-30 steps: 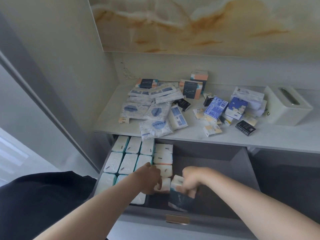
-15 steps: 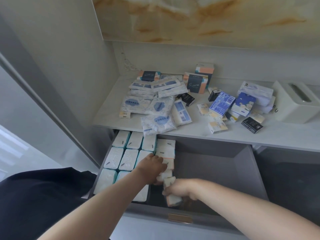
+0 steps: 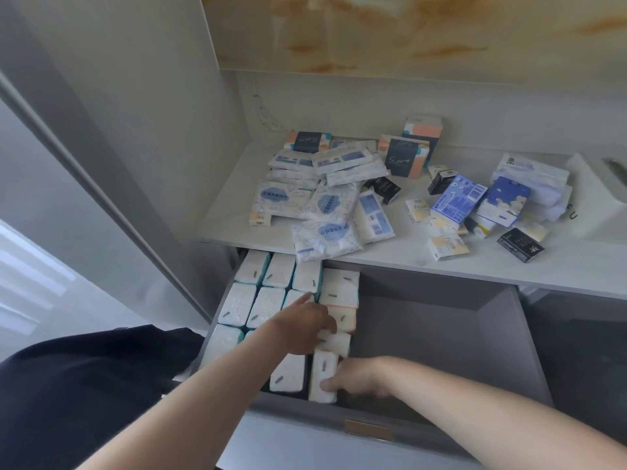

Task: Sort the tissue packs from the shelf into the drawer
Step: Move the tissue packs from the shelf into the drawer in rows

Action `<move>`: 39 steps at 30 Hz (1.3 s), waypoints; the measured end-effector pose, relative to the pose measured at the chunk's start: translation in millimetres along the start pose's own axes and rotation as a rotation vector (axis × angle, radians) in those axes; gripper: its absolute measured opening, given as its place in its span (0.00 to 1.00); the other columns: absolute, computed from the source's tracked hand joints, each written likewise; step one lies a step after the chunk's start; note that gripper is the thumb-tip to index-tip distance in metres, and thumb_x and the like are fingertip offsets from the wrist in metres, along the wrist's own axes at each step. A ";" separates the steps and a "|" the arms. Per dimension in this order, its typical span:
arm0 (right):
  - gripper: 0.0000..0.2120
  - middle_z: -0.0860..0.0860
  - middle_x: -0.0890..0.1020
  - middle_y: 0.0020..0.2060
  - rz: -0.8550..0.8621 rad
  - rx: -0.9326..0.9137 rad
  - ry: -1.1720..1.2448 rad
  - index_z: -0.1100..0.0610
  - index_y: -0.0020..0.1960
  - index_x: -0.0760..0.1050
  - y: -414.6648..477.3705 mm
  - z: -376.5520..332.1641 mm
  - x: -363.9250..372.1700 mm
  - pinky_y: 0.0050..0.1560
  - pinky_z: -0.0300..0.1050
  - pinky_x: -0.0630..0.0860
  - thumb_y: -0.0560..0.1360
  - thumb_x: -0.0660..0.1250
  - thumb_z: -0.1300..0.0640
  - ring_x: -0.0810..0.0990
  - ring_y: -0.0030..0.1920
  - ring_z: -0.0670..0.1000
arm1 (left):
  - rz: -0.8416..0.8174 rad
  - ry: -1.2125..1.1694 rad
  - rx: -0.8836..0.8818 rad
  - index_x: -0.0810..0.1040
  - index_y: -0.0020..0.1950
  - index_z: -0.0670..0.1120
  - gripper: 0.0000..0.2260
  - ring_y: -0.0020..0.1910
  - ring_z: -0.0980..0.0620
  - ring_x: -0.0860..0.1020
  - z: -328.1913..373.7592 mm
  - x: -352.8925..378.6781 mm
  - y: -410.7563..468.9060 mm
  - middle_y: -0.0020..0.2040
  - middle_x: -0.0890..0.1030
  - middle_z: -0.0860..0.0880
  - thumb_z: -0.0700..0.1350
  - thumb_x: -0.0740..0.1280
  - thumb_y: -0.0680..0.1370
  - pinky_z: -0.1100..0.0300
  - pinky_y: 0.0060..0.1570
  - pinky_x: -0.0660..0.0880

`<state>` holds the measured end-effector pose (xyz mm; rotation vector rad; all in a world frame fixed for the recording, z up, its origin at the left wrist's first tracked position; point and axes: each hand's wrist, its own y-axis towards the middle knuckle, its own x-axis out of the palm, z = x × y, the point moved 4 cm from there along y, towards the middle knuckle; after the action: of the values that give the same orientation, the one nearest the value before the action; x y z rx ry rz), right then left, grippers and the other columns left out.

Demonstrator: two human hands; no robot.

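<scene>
The grey drawer (image 3: 441, 323) stands pulled out below the white shelf (image 3: 400, 257). White tissue packs (image 3: 268, 305) fill its left side in upright rows. My right hand (image 3: 361, 378) grips one white pack (image 3: 322, 374) at the front of the fourth row, thumb on its top. My left hand (image 3: 305, 329) rests with loose fingers on the packs just behind it, pressing them back. On the shelf lies a heap of mixed tissue packs (image 3: 325, 237), white-and-blue, dark and yellow ones.
A white tissue box (image 3: 590, 205) sits at the shelf's right end. The drawer's right half is bare grey floor. A brass handle (image 3: 368, 430) is on the drawer front. A grey cabinet wall (image 3: 135, 147) rises on the left. My dark clothing (image 3: 84, 385) shows at lower left.
My right hand has lowered the pack it held into the front of the fourth row, where it now stands upright. My left hand shifted slightly back over the neighbouring packs.
</scene>
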<state>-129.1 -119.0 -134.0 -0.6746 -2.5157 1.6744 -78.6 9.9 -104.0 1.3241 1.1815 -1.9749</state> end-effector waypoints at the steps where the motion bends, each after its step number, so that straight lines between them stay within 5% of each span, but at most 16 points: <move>1: 0.25 0.53 0.73 0.67 0.027 -0.009 -0.021 0.57 0.71 0.68 5.7 -0.4 6.3 0.63 0.45 0.68 0.79 0.64 0.45 0.73 0.62 0.52 | -0.001 -0.017 -0.001 0.74 0.66 0.54 0.17 0.68 0.51 0.70 -0.3 0.3 -0.7 0.64 0.74 0.50 0.43 0.66 0.77 0.54 0.75 0.38; 4: 0.21 0.53 0.77 0.58 0.109 -0.062 -0.029 0.58 0.63 0.74 20.5 -3.8 18.8 0.58 0.44 0.71 0.77 0.65 0.44 0.76 0.59 0.55 | -0.027 -0.010 0.006 0.75 0.65 0.54 0.16 0.69 0.51 0.69 -0.4 -0.9 -0.9 0.65 0.74 0.50 0.46 0.67 0.77 0.53 0.75 0.37; 7: 0.27 0.54 0.77 0.63 0.055 -0.074 -0.136 0.56 0.68 0.72 14.2 -9.9 12.0 0.64 0.47 0.71 0.76 0.63 0.40 0.75 0.61 0.54 | -0.090 0.119 0.030 0.72 0.68 0.55 0.24 0.71 0.49 0.66 3.6 2.3 -1.3 0.68 0.70 0.49 0.57 0.70 0.73 0.48 0.77 0.40; 13: 0.23 0.57 0.83 0.52 -0.075 0.088 -0.283 0.59 0.67 0.70 5.6 -25.7 -25.7 0.44 0.46 0.75 0.82 0.57 0.43 0.81 0.37 0.52 | -0.056 0.291 0.020 0.67 0.71 0.54 0.32 0.69 0.45 0.66 4.4 9.4 4.3 0.67 0.68 0.47 0.59 0.73 0.70 0.43 0.75 0.46; 16: 0.17 0.56 0.82 0.54 0.297 0.001 -0.595 0.58 0.63 0.75 -4.5 -39.1 -53.9 0.47 0.46 0.76 0.78 0.61 0.49 0.82 0.46 0.55 | -0.024 0.279 -0.006 0.69 0.70 0.52 0.30 0.68 0.45 0.67 3.2 4.9 5.1 0.66 0.70 0.47 0.55 0.73 0.71 0.44 0.74 0.51; 19: 0.29 0.55 0.74 0.60 0.676 -0.063 -0.790 0.54 0.66 0.66 -14.7 -38.4 -64.5 0.50 0.49 0.75 0.70 0.73 0.46 0.77 0.58 0.57 | 0.070 0.225 -0.022 0.72 0.67 0.52 0.23 0.67 0.46 0.68 1.4 2.8 3.3 0.64 0.71 0.48 0.51 0.71 0.73 0.48 0.74 0.55; 26: 0.49 0.56 0.64 0.66 0.541 -0.173 -0.756 0.50 0.74 0.57 -2.9 -12.4 -64.5 0.58 0.54 0.75 0.62 0.74 0.33 0.75 0.61 0.62 | 0.059 0.313 -0.026 0.71 0.69 0.51 0.23 0.67 0.45 0.67 9.4 4.8 -1.0 0.65 0.71 0.47 0.49 0.69 0.75 0.48 0.75 0.54; 31: 0.38 0.57 0.67 0.64 0.660 -0.206 -0.882 0.49 0.74 0.57 -2.1 -7.4 -58.3 0.48 0.52 0.73 0.72 0.66 0.32 0.77 0.56 0.59 | 0.017 0.299 -0.032 0.70 0.71 0.52 0.23 0.69 0.45 0.66 10.0 1.3 -1.2 0.68 0.70 0.47 0.49 0.69 0.76 0.48 0.75 0.54; 34: 0.37 0.56 0.67 0.65 0.579 -0.156 -0.866 0.47 0.75 0.57 -4.4 -8.1 -60.9 0.51 0.53 0.72 0.72 0.65 0.34 0.76 0.59 0.61 | -0.016 0.180 -0.054 0.72 0.70 0.53 0.21 0.68 0.46 0.68 8.9 -7.2 -1.9 0.67 0.72 0.48 0.51 0.68 0.77 0.50 0.72 0.60; 39: 0.19 0.50 0.80 0.60 0.680 -0.268 -0.656 0.49 0.64 0.76 -41.8 -40.2 -95.5 0.56 0.47 0.76 0.77 0.61 0.43 0.79 0.59 0.55 | 0.149 -0.219 -0.178 0.77 0.62 0.56 0.13 0.59 0.52 0.75 0.2 -54.0 -3.8 0.61 0.77 0.54 0.50 0.66 0.77 0.57 0.58 0.73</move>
<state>-45.6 -133.6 -61.3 -1.3082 -3.2593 2.0247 -59.2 7.9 -53.4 1.0464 1.0929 -1.8096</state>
